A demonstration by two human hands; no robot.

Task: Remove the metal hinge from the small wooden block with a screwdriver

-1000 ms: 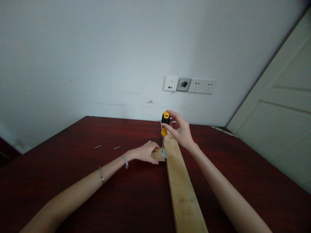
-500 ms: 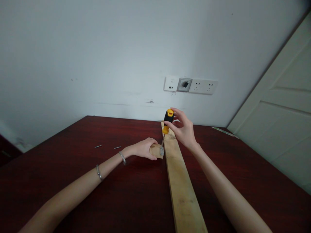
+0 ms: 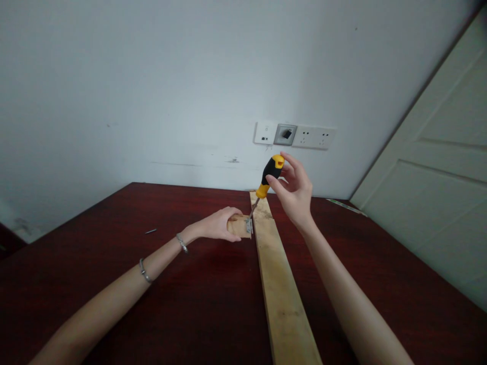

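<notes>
My left hand (image 3: 219,223) grips a short wooden block (image 3: 236,228) from its left end, thumb on the near side and fingers on the far side. A small metal hinge (image 3: 248,226) sits at the block's right end. In my right hand (image 3: 294,190) is a screwdriver (image 3: 271,171) with a black and yellow handle, pinched between thumb and fingers. It leans to the right, and its shaft runs down to the hinge. Whether the tip sits in a screw is too small to tell. Beside the block lies a long wooden plank (image 3: 281,274).
The dark red tabletop (image 3: 182,314) meets a pale wall at the back. A small metal pin or screw (image 3: 150,231) lies left of my left hand. Wall sockets (image 3: 310,137) are above the table's far edge. A white panelled door (image 3: 437,203) stands at the right.
The screwdriver's handle has tipped up and to the right with my right hand. My left hand and the block have shifted slightly left and away; a second small metal piece is now hidden.
</notes>
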